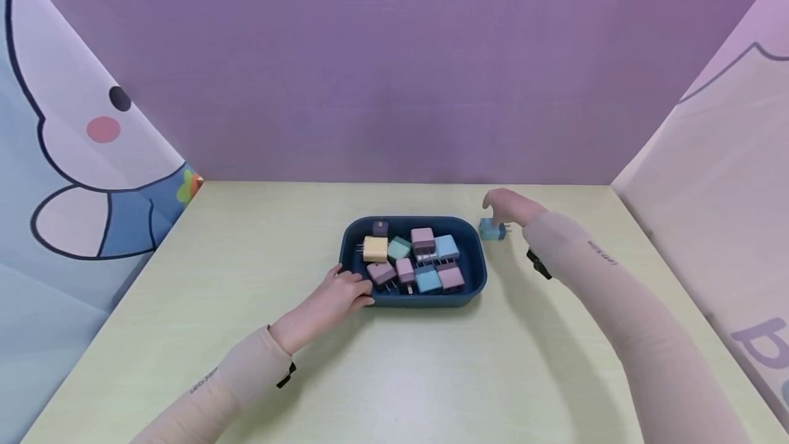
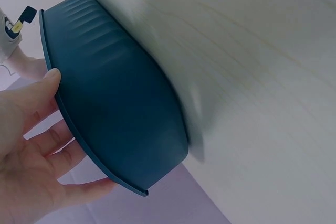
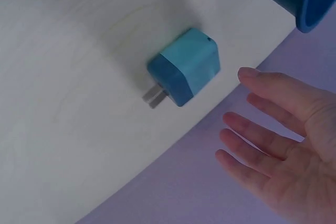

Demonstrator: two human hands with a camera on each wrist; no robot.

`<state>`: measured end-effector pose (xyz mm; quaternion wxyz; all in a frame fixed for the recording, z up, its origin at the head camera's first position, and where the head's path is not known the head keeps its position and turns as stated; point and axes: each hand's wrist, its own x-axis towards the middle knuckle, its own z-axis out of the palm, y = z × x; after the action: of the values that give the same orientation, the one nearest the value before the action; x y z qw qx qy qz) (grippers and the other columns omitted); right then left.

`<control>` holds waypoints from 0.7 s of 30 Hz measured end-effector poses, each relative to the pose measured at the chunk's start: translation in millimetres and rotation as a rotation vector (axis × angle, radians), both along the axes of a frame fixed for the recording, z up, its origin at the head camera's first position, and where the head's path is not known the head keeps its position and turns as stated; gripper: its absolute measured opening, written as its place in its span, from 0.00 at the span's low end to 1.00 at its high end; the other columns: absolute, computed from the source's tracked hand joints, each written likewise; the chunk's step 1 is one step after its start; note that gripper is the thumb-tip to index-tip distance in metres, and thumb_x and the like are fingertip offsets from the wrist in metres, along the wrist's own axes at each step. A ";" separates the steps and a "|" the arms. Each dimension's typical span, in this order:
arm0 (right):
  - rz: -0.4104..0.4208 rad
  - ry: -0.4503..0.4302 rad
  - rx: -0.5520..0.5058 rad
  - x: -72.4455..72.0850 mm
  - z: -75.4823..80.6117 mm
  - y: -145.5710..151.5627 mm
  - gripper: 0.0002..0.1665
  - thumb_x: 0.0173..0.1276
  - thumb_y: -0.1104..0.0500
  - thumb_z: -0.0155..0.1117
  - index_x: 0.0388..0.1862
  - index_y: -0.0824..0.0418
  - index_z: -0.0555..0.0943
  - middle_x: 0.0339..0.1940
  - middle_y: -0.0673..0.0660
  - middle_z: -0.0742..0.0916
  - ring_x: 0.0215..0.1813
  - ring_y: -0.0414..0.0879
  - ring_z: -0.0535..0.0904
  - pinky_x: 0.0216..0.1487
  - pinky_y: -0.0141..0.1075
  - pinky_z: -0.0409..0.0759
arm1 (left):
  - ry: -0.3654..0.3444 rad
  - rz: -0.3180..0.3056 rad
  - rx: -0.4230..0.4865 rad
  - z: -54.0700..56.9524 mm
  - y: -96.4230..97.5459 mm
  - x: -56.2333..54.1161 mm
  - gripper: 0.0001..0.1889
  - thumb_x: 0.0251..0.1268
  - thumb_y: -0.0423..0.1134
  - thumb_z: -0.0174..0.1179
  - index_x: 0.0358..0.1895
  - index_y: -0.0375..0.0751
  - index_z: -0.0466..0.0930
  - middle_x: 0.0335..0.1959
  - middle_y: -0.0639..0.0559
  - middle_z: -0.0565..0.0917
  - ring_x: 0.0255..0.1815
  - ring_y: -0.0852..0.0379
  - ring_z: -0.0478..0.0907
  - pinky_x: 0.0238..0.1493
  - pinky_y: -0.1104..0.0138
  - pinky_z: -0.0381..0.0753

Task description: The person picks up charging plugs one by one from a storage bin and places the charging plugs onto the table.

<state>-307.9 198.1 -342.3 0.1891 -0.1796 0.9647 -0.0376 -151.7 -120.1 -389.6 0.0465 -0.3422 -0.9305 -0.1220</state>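
Head view: slightly below and right of the frame's centre, a dark blue plastic tray (image 1: pixel 425 301) stands on the pale wood-grain tabletop (image 1: pixel 259 245), holding a jumble of plug-in wall chargers. Among them are a yellow charger (image 1: pixel 374 249) at the left with its prongs pointing left, a green charger (image 1: pixel 398 248) beside it, a dark purple charger (image 1: pixel 380 228) near the far rim, a light blue charger (image 1: pixel 446 247) toward the right, and several pink or mauve ones. The left hand (image 1: pixel 337 293) grips the tray's near left corner; in the left wrist view its thumb presses the rim from outside, the fingers behind it. Just right of the tray, a two-tone blue charger (image 1: pixel 491 229) lies on the tabletop, prongs toward the frame's right. The right hand (image 1: pixel 510 205) is over it in the head view; the right wrist view shows that hand empty at lower right, fingers loosely extended, near the charger without touching it. A purple backdrop (image 1: pixel 394 74) fills the frame's upper part.
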 end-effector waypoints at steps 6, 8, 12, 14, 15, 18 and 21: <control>0.029 0.019 0.016 6.4 14.3 -5.4 0.26 0.53 0.71 0.62 0.53 0.75 0.70 0.54 0.70 0.74 0.54 0.61 0.70 0.50 0.45 0.72 | -0.012 -0.001 -0.013 2.1 -0.7 1.1 0.06 0.55 0.40 0.59 0.26 0.44 0.74 0.22 0.55 0.75 0.30 0.55 0.75 0.49 0.42 0.65; 0.040 0.031 0.018 8.7 19.2 -8.2 0.25 0.54 0.71 0.62 0.52 0.74 0.71 0.54 0.70 0.74 0.53 0.60 0.71 0.49 0.45 0.73 | -0.020 0.000 -0.015 3.2 -0.7 1.5 0.06 0.55 0.40 0.59 0.26 0.44 0.74 0.22 0.55 0.75 0.30 0.55 0.75 0.50 0.41 0.65; 0.056 0.047 0.023 12.4 28.2 -14.9 0.24 0.54 0.71 0.61 0.52 0.73 0.72 0.53 0.69 0.75 0.53 0.60 0.71 0.49 0.45 0.73 | -0.034 0.006 -0.019 4.4 -0.7 1.5 0.06 0.56 0.40 0.59 0.26 0.44 0.74 0.22 0.55 0.75 0.30 0.55 0.75 0.50 0.41 0.64; 0.069 0.050 0.028 14.2 32.9 -19.0 0.24 0.54 0.71 0.61 0.52 0.72 0.72 0.53 0.68 0.75 0.53 0.60 0.71 0.48 0.45 0.73 | -0.038 0.007 -0.018 4.4 -0.7 1.1 0.06 0.56 0.40 0.59 0.26 0.44 0.75 0.22 0.54 0.75 0.30 0.55 0.75 0.50 0.41 0.64; 0.075 0.052 0.032 14.8 35.0 -20.9 0.24 0.54 0.70 0.61 0.52 0.72 0.72 0.53 0.68 0.75 0.54 0.60 0.71 0.48 0.45 0.73 | -0.038 0.007 -0.018 4.3 -0.7 0.9 0.06 0.56 0.40 0.59 0.26 0.44 0.75 0.22 0.54 0.75 0.30 0.55 0.75 0.50 0.41 0.64; 0.098 0.058 0.045 17.5 41.0 -27.0 0.24 0.54 0.70 0.62 0.52 0.71 0.72 0.54 0.68 0.75 0.54 0.60 0.70 0.48 0.45 0.73 | -0.041 0.007 -0.017 4.3 -0.9 0.2 0.05 0.55 0.40 0.59 0.27 0.44 0.75 0.23 0.54 0.76 0.30 0.55 0.75 0.51 0.41 0.63; 0.116 0.060 0.055 20.1 45.1 -33.2 0.24 0.55 0.69 0.62 0.53 0.71 0.72 0.54 0.67 0.75 0.55 0.59 0.70 0.49 0.45 0.73 | -0.032 0.002 -0.024 4.1 -1.3 -0.2 0.05 0.55 0.40 0.60 0.26 0.44 0.75 0.22 0.54 0.76 0.30 0.55 0.75 0.50 0.41 0.64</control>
<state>-287.7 164.9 -297.2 0.1668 -0.2308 0.9586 0.0054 -151.9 -121.4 -385.5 0.0275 -0.3401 -0.9328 -0.1162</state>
